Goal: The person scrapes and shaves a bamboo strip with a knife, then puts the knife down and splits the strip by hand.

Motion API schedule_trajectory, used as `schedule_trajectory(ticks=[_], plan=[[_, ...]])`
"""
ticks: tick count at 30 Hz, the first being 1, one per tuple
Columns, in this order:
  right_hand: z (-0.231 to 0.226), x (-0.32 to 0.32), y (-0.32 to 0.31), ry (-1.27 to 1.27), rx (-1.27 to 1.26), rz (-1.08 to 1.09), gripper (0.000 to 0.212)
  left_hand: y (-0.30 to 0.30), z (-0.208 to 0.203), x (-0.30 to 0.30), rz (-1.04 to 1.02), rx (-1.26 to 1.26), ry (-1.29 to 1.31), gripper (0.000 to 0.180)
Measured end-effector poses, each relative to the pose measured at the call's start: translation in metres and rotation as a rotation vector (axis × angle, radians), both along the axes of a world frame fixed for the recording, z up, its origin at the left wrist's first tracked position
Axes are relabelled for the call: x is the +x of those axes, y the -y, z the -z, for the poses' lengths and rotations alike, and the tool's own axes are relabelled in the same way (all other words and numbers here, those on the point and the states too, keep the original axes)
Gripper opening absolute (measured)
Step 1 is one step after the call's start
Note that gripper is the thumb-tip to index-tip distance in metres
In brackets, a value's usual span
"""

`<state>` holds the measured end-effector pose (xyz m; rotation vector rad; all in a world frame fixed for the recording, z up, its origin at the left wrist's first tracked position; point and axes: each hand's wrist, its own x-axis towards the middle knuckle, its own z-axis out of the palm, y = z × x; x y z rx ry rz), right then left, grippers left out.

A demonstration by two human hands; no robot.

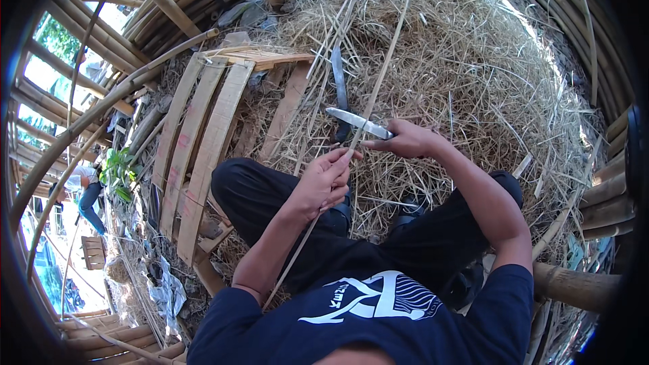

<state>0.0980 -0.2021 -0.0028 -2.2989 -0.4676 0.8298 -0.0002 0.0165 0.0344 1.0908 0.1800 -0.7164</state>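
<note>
My left hand [326, 177] is closed on a long thin bamboo strip [387, 61], pinching it between thumb and fingers. One end of the strip runs down past my forearm; the other slants up and away over the straw. My right hand [410, 138] grips a knife [348, 119], its handle mostly hidden in my fist. The shiny blade points left and crosses the strip just beyond my left hand; whether it cuts in cannot be told. Behind it a second, longer blade [338, 76] with a dark handle lies on the ground.
Dry shavings [473, 61] are heaped in front of me. More thin strips [323, 71] lie beside the long blade. A slatted wooden pallet [209, 155] leans at my left. Stacked bamboo poles [554, 13] line the right, and a bamboo frame [101, 108] stands left, with a person [89, 196] beyond.
</note>
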Motion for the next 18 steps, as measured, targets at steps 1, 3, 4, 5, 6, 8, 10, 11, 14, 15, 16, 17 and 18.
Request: schedule_trajectory(ticks=[1, 3, 4, 5, 6, 8, 10, 11, 14, 15, 16, 17, 18], plan=[[0.005, 0.000, -0.004, 0.055, 0.023, 0.046, 0.064, 0.000, 0.003, 0.001, -0.012, 0.003, 0.013, 0.026], [0.009, -0.001, -0.011, 0.120, -0.024, 0.157, 0.047, -0.001, 0.011, 0.002, -0.034, -0.005, 0.021, 0.026], [0.013, 0.001, -0.013, 0.117, -0.026, 0.157, 0.047, 0.000, 0.015, 0.004, -0.033, -0.006, 0.019, 0.026], [0.020, 0.004, -0.015, 0.203, -0.078, 0.193, 0.037, 0.000, 0.018, 0.008, -0.065, -0.011, -0.011, 0.026], [0.023, 0.004, -0.016, 0.288, -0.130, 0.229, 0.028, 0.001, 0.021, 0.010, -0.096, -0.014, -0.041, 0.025], [0.015, -0.001, -0.022, 0.333, -0.147, 0.280, 0.021, 0.001, 0.026, 0.010, -0.111, -0.005, -0.027, 0.024], [0.023, 0.001, -0.022, 0.532, -0.112, 0.243, 0.024, 0.004, 0.028, 0.010, -0.171, 0.002, -0.053, 0.024], [0.025, 0.001, -0.022, 0.534, -0.112, 0.242, 0.024, 0.003, 0.029, 0.011, -0.171, 0.002, -0.051, 0.024], [0.034, 0.002, -0.020, 0.179, -0.066, 0.220, 0.032, 0.001, 0.030, 0.013, -0.127, -0.048, -0.047, 0.024], [0.040, 0.004, -0.017, 0.135, -0.009, 0.161, 0.037, 0.000, 0.029, 0.011, -0.113, -0.033, -0.022, 0.025], [0.038, 0.003, -0.018, 0.085, 0.049, 0.098, 0.043, -0.001, 0.030, 0.008, -0.102, -0.017, -0.001, 0.025], [0.033, 0.006, -0.015, -0.006, 0.032, 0.091, 0.047, -0.002, 0.030, 0.007, -0.103, -0.015, -0.004, 0.025], [0.027, 0.009, -0.013, -0.032, 0.036, 0.073, 0.049, -0.003, 0.031, 0.006, -0.100, 0.000, 0.005, 0.025]])
